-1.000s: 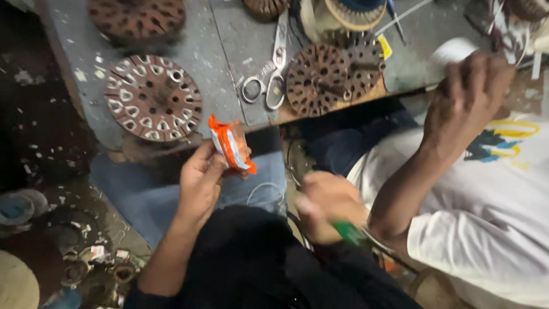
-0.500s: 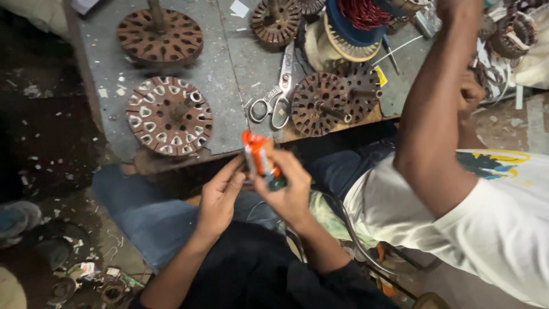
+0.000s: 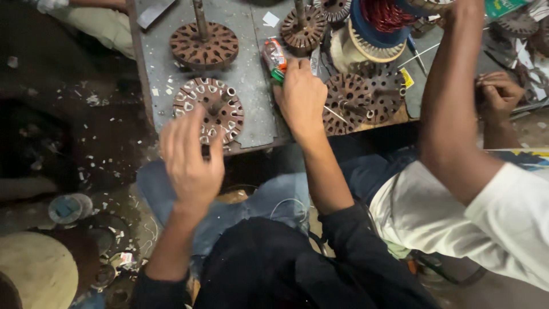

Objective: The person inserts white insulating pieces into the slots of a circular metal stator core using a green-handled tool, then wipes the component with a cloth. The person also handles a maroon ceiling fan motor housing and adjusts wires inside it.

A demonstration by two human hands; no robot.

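Observation:
My right hand point(image 3: 301, 97) reaches over the grey table point(image 3: 251, 68) and holds a small orange packet with a green end point(image 3: 275, 58) against the tabletop. My left hand point(image 3: 190, 154) hovers in front of a round rusty stator core point(image 3: 209, 109) with white slot liners, fingers loosely spread, nothing clearly in it. A second slotted core point(image 3: 204, 44) on a rod stands farther back.
A person in a white shirt point(image 3: 457, 217) sits at my right, one arm point(image 3: 457, 97) raised over the table. More rusty cores point(image 3: 360, 103), a spool of red wire point(image 3: 389, 14) and scraps lie on the table. Tins and litter cover the floor at left.
Both hands held the orange packet in front of my lap before. Now my right hand has carried it forward onto the table, and my left hand has let go and moved left.

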